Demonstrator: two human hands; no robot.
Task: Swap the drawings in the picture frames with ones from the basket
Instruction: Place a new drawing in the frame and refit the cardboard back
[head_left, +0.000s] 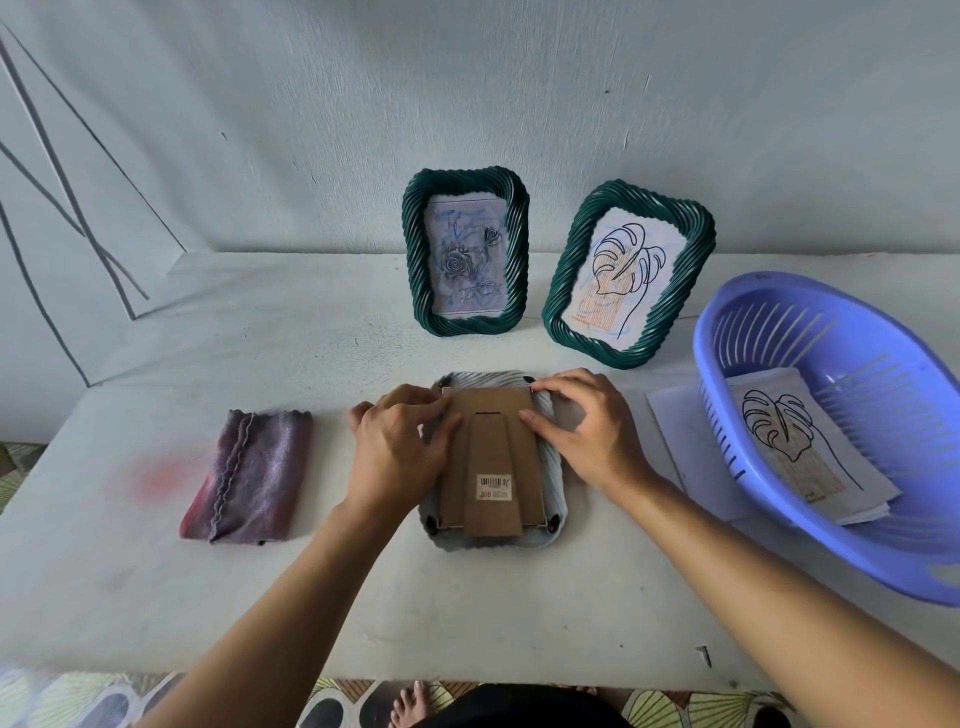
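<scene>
A pale frame (551, 470) lies face down at the table's middle, its brown cardboard backing (491, 415) with a folded stand and a barcode sticker facing up. My left hand (400, 447) curls over the backing's top left corner, thumb on the cardboard. My right hand (582, 426) rests on the top right corner, index fingertip at the corner clip and thumb on the backing. Two dark green frames stand at the wall: the left frame (415, 291) shows a rose drawing, the right frame (566, 291) a leaf drawing. The purple basket (727, 364) at right holds a stack of leaf drawings (810, 457).
A folded purple cloth (249, 478) lies left of the face-down frame. A white sheet (680, 441) sticks out from under the basket's left side. A small dark screw (705, 656) lies near the table's front edge (363, 673). My bare feet show below the table.
</scene>
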